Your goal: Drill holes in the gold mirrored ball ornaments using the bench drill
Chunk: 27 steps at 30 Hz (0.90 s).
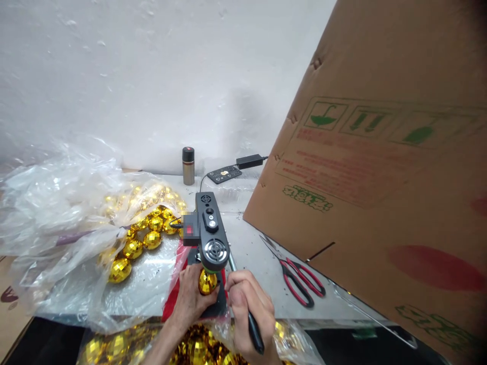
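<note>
My left hand is wrapped round a shiny gold faceted ball just below a black device with two round grilles. Close on its right, my right hand grips a tool with a black handle and a thin metal shaft; the shaft's far end is hidden by the device. Under the hands lie a dark pad and red material. A string of gold balls runs left from behind the device, partly under clear plastic.
Red-and-black scissors lie right of my hands, beside a large cardboard box. Crumpled clear plastic covers the left. A bottle, a dark flat panel and a black adapter stand near the wall. More gold balls are at the near edge.
</note>
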{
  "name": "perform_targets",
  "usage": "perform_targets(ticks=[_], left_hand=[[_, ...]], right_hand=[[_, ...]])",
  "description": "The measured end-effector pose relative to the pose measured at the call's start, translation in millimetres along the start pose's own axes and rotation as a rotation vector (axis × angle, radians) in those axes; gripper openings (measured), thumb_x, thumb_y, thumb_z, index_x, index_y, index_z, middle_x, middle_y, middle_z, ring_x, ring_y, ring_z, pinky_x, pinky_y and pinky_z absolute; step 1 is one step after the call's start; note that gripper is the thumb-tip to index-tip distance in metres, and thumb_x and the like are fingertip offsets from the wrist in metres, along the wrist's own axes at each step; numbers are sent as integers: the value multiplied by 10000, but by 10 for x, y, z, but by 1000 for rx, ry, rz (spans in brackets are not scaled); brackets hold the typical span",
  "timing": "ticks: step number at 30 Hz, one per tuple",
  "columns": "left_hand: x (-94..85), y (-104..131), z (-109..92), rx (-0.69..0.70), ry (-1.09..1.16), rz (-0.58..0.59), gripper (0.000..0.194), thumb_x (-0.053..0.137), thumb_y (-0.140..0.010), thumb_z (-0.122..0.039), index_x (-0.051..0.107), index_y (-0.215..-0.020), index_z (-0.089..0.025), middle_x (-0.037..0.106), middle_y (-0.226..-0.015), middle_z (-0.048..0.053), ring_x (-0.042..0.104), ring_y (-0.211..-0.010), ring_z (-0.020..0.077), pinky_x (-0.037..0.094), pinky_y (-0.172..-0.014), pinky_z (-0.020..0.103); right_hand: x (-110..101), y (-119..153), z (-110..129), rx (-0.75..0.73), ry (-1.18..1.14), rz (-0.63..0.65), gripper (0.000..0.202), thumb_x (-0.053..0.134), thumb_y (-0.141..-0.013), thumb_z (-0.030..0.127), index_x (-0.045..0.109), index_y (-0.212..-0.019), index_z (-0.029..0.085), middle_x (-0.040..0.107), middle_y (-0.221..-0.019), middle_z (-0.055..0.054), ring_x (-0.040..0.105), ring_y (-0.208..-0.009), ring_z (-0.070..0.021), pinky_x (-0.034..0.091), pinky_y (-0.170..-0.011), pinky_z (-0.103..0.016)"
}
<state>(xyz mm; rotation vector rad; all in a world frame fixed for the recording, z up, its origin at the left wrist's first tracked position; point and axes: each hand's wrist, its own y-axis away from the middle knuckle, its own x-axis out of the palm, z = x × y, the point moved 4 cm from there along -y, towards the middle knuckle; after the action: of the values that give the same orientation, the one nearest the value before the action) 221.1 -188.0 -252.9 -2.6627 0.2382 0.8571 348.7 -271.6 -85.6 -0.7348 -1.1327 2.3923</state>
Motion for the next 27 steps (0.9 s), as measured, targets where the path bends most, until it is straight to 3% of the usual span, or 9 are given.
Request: perform_targets(ticks=[5, 9, 17, 27], left_hand=[[12, 1, -1, -19, -6, -1, 289, 708, -747, -355, 699, -1002, -219, 754, -984, 78, 688, -942, 322, 508, -872, 485], [42, 13, 33, -14, -13, -8, 327, 705, -762, -383, 713, -1043, -217, 762, -1011, 89, 694, -980, 341, 521, -885, 508], [77, 37, 63, 16, -31, 2, 389, 680, -810, -395, 710, -1144, -197, 762, -1073, 117, 705, -1024, 365, 528, -910, 550], [39, 3, 16, -10, 17, -15, 349, 717, -743, -351, 695, -1056, -197, 763, -1007, 109, 711, -968, 357, 522, -894, 534]], right_hand=[[93, 184, -142, -95, 24, -91, 271, 361, -1059, 154, 494, -837, 234, 590, -746, 6, 583, -603, -121, 438, -540, -268], [147, 247, -193, -62, -11, -145, 269, 357, -1064, 176, 494, -844, 249, 579, -727, 9, 549, -577, -145, 445, -549, -303], [144, 245, -180, -59, 52, -142, 296, 337, -1064, 154, 477, -821, 247, 575, -723, 20, 559, -599, -135, 518, -646, -305], [146, 210, -151, -57, 23, -164, 321, 330, -1081, 176, 484, -809, 246, 563, -710, 22, 552, -586, -132, 471, -585, -277]])
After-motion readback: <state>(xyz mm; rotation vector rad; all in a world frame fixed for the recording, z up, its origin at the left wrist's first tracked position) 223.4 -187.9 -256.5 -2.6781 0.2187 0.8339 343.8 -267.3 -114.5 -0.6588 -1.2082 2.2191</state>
